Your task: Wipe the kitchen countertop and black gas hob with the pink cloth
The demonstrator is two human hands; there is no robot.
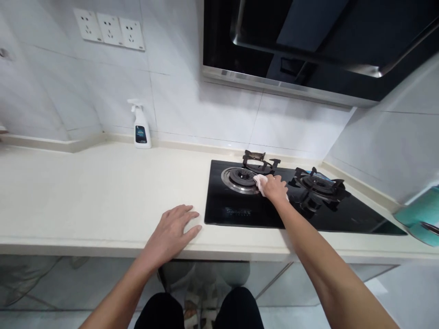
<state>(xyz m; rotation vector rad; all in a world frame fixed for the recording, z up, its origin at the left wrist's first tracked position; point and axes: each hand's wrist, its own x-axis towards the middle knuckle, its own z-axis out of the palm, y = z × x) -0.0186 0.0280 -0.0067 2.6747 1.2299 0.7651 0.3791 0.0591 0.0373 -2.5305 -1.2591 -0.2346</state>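
My right hand (pixel 275 187) is closed around a crumpled white cloth (pixel 260 182), pressed against the right side of the left burner (pixel 242 178). That burner sits bare in its shiny metal ring on the black glass cooktop (pixel 222 205). Its dark pan support (pixel 257 160) has been set off the ring and rests at the cooktop's back edge. My left hand (pixel 174 226) lies with fingers spread on the pale countertop (pixel 103 196), just left of the cooktop, holding nothing.
A white spray bottle (pixel 141 130) stands against the back wall. The right burner (pixel 320 185) carries its pan support. A black range hood (pixel 291 50) overhangs the cooktop. At the far right is a teal container (pixel 420 212). Wall sockets (pixel 109 29) are at upper left.
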